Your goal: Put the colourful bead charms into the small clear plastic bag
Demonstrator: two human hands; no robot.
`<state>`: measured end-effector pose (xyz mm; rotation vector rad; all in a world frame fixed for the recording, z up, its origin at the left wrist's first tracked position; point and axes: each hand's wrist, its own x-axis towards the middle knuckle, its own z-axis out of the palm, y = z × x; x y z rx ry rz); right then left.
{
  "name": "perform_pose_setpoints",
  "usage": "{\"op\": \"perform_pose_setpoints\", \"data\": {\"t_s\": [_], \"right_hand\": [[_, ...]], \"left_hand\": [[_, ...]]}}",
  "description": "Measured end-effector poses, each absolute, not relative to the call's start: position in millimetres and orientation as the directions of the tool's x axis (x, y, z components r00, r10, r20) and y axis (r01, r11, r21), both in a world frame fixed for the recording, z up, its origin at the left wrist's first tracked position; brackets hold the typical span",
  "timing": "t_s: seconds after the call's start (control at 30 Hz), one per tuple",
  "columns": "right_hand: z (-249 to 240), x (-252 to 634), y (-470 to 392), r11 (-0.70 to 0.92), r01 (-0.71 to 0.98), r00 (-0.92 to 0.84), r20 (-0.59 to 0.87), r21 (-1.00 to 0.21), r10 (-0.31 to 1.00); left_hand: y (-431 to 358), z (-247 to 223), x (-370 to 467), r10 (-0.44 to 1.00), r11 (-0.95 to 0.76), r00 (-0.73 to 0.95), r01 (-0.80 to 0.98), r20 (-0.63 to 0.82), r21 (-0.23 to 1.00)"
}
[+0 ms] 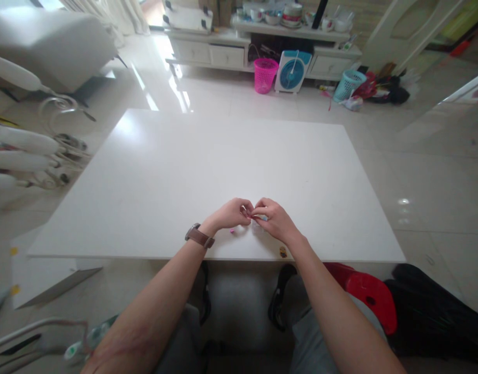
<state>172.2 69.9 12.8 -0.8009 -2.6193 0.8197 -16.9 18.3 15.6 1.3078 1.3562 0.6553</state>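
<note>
- A small reddish piece (251, 216) sits at the meeting fingertips, above the white table (239, 156) and close to its near edge; from my remote seat I cannot make out its full shape.
- I judge it light and easily dropped — best taken by its ends, thumb against forefinger, with little squeeze. Whether it is stiff or soft, I cannot tell.
- The right hand (276, 219) appears to pinch it, thumb and finger together; the left hand (234, 213) curls in opposite, but I cannot tell whether its fingertips clamp the piece.
- Below the right hand I see one clear item (257, 227), partly covered, and a bluish bit (265, 218) beside the fingers.
- On the tabletop I count one pink bit (232, 230) near the left hand, and one brown sticker (283, 252) at the near edge.
- One wristwatch (200, 236) circles the left wrist.
- Across the floor I count two baskets — one pink basket (265, 75), one pale blue basket (350, 85) — and one blue fan (292, 72).
</note>
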Motion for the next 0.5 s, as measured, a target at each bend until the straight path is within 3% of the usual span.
{"op": "perform_pose_setpoints", "data": {"t_s": [0.3,0.5], "right_hand": [[15.6,172.8,71.2,0.687,0.445,-0.806,0.078,-0.575,0.587],[19.5,187.8,84.4,0.566,0.598,-0.631,0.102,-0.568,0.769]], "left_hand": [[20.0,13.0,-19.0,0.933,0.246,0.206,0.232,-0.295,0.941],[22.1,7.3,-22.9,0.970,0.199,0.063,0.355,-0.236,0.914]]}}
